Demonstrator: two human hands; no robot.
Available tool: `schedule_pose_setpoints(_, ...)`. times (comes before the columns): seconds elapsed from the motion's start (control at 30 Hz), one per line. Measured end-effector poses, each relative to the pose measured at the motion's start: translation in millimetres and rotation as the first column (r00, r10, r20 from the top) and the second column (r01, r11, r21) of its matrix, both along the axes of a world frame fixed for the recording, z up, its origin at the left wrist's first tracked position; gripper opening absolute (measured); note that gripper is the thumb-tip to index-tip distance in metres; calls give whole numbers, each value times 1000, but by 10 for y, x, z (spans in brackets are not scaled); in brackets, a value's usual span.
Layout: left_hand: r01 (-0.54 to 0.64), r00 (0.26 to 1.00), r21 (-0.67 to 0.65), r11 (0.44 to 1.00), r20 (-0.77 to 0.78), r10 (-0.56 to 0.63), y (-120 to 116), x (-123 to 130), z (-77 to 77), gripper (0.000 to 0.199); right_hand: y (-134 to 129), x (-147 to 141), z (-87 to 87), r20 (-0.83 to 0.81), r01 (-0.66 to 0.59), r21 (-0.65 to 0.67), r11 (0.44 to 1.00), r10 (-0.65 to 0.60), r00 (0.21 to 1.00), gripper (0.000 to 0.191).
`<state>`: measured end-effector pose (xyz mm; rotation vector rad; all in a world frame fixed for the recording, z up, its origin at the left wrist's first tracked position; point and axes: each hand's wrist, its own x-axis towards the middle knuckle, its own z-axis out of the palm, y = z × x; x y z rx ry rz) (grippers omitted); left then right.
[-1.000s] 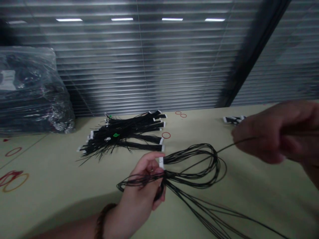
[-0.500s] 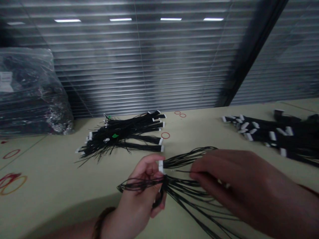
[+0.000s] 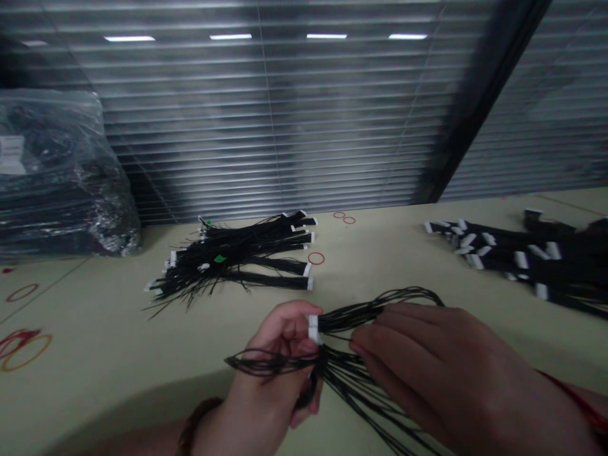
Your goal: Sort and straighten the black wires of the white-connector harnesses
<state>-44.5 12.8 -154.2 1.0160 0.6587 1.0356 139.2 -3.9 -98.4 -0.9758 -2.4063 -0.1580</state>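
Observation:
Near the front of the table, my left hand [image 3: 273, 373] is closed around a white connector [image 3: 313, 329], holding it between thumb and fingers. Black wires [image 3: 354, 316] fan out of the connector to the right, and a looped bunch of black wires [image 3: 273, 362] crosses over my left thumb. Close on the right, my right hand [image 3: 427, 367] pinches a single thin black wire [image 3: 341, 338], whose end points toward the connector. Whether that end touches the connector I cannot make out. Other wires pass beneath my right hand and are partly hidden by it.
Behind my hands lies a pile of black wire harnesses [image 3: 237, 256] with white connectors. More harnesses [image 3: 536, 253] lie at the right. A clear plastic bag [image 3: 61, 183] of black wires stands at the left. Rubber bands [image 3: 316, 258] are scattered on the table [image 3: 118, 335], with window blinds [image 3: 285, 126] behind.
My right hand has moved left with the wire, bringing its end closer to the connector. The connector in my left hand has shifted slightly down and right.

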Motion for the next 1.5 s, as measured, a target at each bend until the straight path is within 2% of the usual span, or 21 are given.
schedule_pose_setpoints(0.13, 15, 1000, 93, 996, -4, -15, 1, 19, -15, 10, -19, -39, -24, -21, 4, -61, 998, -6, 1000, 29)
schedule_pose_setpoints(0.23, 17, 999, 111, 994, -33, -14, 2, 29, -1, 13, 4, -59, -29, 14, -24, -88, 996, 25, 1000, 26)
schedule_pose_setpoints(0.3, -10, 996, 68, 998, -89, 16, 8, 29, 22, 12, 22, -49, 0, 39, 0, -41, 999, 2, 999, 22)
schedule_pose_setpoints(0.37, -69, 987, 22, 997, -145, 71, 19, 28, 46, 13, 19, -10, 42, 45, 75, 71, 995, -78, 996, 17)
schedule_pose_setpoints(0.43, -127, 975, 3, 992, -183, 125, 30, 26, 67, 18, -17, 57, 65, 46, 128, 126, 984, -135, 990, 17)
schedule_pose_setpoints(0.57, -151, 971, 9, 988, -187, 151, 41, 20, 95, 21, -124, 200, -19, 256, 108, -78, 991, -85, 963, 30)
schedule_pose_setpoints(0.67, -142, 974, 9, 990, -178, 141, 37, 18, 111, 22, -113, 179, -88, 389, 229, -256, 939, -117, 914, 27)
schedule_pose_setpoints(0.73, -133, 976, 11, 991, -175, 133, 33, 21, 112, 21, -48, 84, -92, 328, 248, -404, 881, -114, 938, 23)
schedule_pose_setpoints(0.8, -104, 981, 21, 994, -164, 106, 29, 25, 96, 18, 28, -28, -87, 151, 143, -536, 832, -73, 986, 21)
schedule_pose_setpoints(0.87, -75, 986, 48, 996, -147, 81, 25, 26, 63, 13, 75, -108, -100, -21, 29, -586, 810, -51, 998, 22)
schedule_pose_setpoints(1.07, -36, 993, 121, 992, -103, 49, 13, 2, -34, 8, 41, -116, -161, -184, -61, -546, 836, -49, 982, 23)
schedule_pose_setpoints(1.17, -17, 997, 177, 984, -68, 30, 21, -9, -52, 9, 52, -113, -138, -203, -95, -580, 809, -31, 979, 26)
schedule_pose_setpoints(1.27, -17, 998, 178, 984, -54, 27, 20, -13, -59, 10, 82, -136, -134, -224, -109, -629, 770, -45, 974, 26)
schedule_pose_setpoints(1.33, -22, 998, 171, 985, -55, 31, 11, -11, -61, 10, 93, -153, -151, -229, -102, -637, 764, -62, 972, 26)
schedule_pose_setpoints(1.43, -16, 998, 168, 986, -59, 26, -3, 2, -61, 10, 91, -167, -179, -238, -80, -617, 783, -89, 967, 22)
schedule_pose_setpoints(1.5, -10, 998, 161, 987, -57, 19, -7, 15, -59, 10, 80, -167, -188, -256, -80, -576, 814, -87, 963, 20)
